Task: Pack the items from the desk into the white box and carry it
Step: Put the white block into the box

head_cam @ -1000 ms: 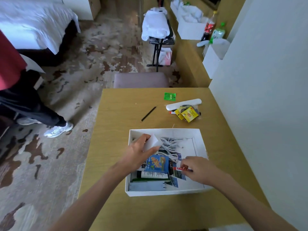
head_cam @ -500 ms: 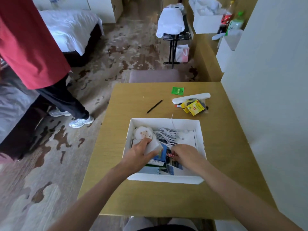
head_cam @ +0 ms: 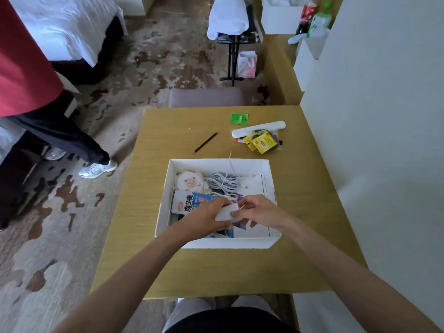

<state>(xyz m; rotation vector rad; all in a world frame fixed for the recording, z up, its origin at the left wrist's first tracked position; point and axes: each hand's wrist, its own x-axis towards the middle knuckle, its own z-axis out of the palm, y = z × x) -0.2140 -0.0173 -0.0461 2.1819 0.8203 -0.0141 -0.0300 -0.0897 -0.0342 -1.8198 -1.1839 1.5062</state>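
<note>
Both hands meet over the open white box [head_cam: 270, 186] on the wooden desk [head_cam: 168, 131]. The left hand [head_cam: 206, 216] closes its fingers around a small white block [head_cam: 227, 211], and the right hand [head_cam: 258, 210] pinches the same block from the other side; what the block is cannot be told.

Inside the box lie a round white pad with a bear face [head_cam: 189, 181], a coil of white cable [head_cam: 224, 181] and a blue-and-white snack packet [head_cam: 192, 203], with printed paper beneath.

Four things are not yet packed at the desk's far end, well apart from the box: a black pencil [head_cam: 206, 142], a green sachet [head_cam: 238, 118], a white bar-shaped object [head_cam: 258, 128] and, touching it, a clear bag with yellow tea packets [head_cam: 263, 141].

The risks look plain. One strand of the cable rises over the box's far wall; it could snag or trail out when the box is lifted. The contents lie loose and piled, so a tilted carry may spill them. A second person stands just beside the desk, on patterned carpet, which leaves a tight path for a loaded box. The small far items could easily be overlooked.
</note>
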